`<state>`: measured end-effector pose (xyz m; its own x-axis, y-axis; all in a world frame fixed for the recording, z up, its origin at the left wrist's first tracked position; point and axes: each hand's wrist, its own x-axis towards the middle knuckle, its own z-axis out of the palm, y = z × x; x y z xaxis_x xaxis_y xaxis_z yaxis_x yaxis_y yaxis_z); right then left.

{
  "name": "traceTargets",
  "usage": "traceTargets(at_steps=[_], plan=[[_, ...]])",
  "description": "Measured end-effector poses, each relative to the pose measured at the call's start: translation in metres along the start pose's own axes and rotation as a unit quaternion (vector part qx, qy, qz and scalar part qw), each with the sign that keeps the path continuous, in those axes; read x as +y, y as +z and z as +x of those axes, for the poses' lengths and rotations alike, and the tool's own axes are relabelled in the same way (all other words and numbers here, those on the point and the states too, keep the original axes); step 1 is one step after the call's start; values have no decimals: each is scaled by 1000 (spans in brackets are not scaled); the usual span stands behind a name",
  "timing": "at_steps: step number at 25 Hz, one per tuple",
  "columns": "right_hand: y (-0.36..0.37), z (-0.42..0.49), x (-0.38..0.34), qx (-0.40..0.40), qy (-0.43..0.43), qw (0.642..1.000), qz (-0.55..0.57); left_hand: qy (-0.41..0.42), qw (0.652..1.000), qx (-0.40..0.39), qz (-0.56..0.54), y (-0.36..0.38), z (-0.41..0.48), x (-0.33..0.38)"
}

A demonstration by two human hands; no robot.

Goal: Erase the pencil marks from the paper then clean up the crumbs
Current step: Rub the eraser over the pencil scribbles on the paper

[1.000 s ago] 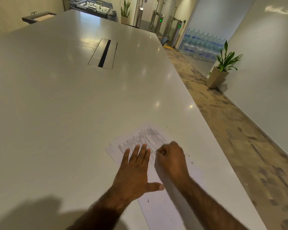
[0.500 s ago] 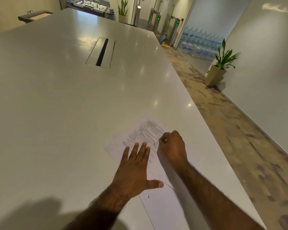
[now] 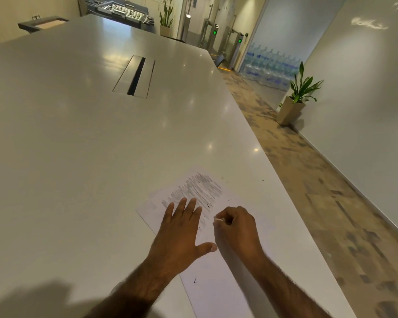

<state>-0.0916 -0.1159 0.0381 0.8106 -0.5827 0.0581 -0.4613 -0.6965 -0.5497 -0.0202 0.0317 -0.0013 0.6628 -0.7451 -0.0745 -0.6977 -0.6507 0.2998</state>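
The paper (image 3: 218, 285) lies on the near right part of the table (image 3: 78, 157), turned at an angle, its far corner pointing away from the person. The left hand (image 3: 182, 235) lies flat on the sheet, palm down, fingers straight and slightly spread, thumb stretched out to the right. Its fingertips touch the near edge of the pencil marks (image 3: 199, 188), a grey scribbled band that runs across the far end of the sheet.

The right hand (image 3: 238, 228) is just right of the left, with its fingers curled in. Between thumb and fingertips it pinches a small white eraser (image 3: 218, 219), of which only a sliver shows at the left side of the fist. The eraser sits low over the paper, at the near right end of the scribble; I cannot tell whether it touches the sheet.

Dark crumbs (image 3: 208, 205) lie scattered. One is just beyond the eraser, another a little farther right on the sheet, one on the near part of the sheet below the left wrist, and a speck on the table far right of the paper.
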Motion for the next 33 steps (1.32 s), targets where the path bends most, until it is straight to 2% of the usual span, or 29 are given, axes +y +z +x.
traceTargets(at_steps=[3,8,11,13,18,24,28,31,33], plan=[[-3,-10,-6,-38,8,999,29,-19,1000,8,-5,1,3,-2],[-11,3,-10,-40,28,997,63,-6,1000,-21,-8,-2,0,-5],[-4,5,-3,-20,-9,1000,21,34,996,28,-76,-14,0,-17],[-2,6,0,-6,-32,999,10,51,991,33,-122,-17,-1,-24],[-3,6,-4,-64,-11,998,-1,24,998,-24,-51,-12,-3,-26],[-1,0,-17,-71,-6,997,-6,33,999,-33,-8,-3,-1,-30],[3,-20,-26,-178,-63,981,-46,44,998,-34,-8,-1,-1,-31],[0,-8,-22,-110,-25,993,-29,44,998,-41,-1,-1,0,-31],[4,-15,-24,-131,-58,989,-46,48,998,-36,-8,0,-1,-30]])
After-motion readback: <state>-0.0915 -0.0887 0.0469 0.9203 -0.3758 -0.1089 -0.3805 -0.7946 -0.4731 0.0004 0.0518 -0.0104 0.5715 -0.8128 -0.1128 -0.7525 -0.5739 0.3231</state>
